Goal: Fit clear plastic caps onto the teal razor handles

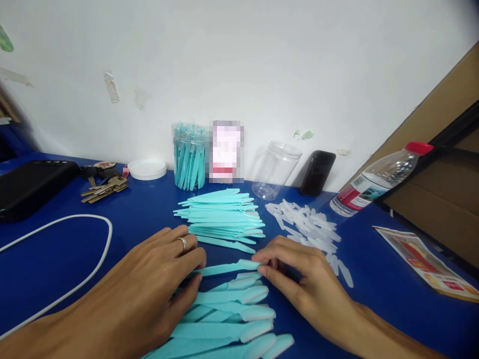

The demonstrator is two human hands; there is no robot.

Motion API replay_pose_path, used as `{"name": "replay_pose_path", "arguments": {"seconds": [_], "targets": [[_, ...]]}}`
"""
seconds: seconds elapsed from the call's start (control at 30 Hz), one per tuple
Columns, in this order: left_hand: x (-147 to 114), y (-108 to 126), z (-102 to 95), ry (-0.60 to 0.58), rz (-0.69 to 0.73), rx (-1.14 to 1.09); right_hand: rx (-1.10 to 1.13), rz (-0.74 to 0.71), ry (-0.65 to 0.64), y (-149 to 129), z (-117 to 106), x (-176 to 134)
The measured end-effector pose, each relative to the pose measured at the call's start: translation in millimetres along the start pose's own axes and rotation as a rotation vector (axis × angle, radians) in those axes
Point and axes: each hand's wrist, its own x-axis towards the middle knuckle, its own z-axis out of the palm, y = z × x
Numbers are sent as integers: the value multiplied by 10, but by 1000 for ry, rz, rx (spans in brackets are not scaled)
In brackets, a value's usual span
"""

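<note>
Between my two hands lies a turquoise eyebrow razor, level above the blue table. My left hand, wearing a ring, has its thumb and fingertips closed around the handle end. With thumb and forefinger my right hand pinches the blade end; whether a cover sits there is hidden by the fingers. Below, a loose pile of turquoise razors reaches toward me, partly under my left hand. Beyond my hands, more razors lie stacked in a row. Translucent white blade covers are heaped past my right hand.
Along the wall stand a clear jar of razors, a lit phone, a clear jar and a dark phone. A water bottle leans at right near a leaflet. Keys, a white lid and a cable lie left.
</note>
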Motion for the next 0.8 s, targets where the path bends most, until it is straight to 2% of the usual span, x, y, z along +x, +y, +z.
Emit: {"name": "replay_pose_path", "arguments": {"seconds": [0.37,0.63,0.7,0.8], "targets": [[2,37,-22,-79,-61,-13,-15,-50,-27,8,-1,1],[51,31,-45,-125,-93,-126,-2,-40,-83,2,-13,-2],[0,26,-28,-122,-83,-114,13,-36,-79,-5,-14,3],[-194,2,42,-53,-66,15,25,-15,-62,-9,-17,12]]}}
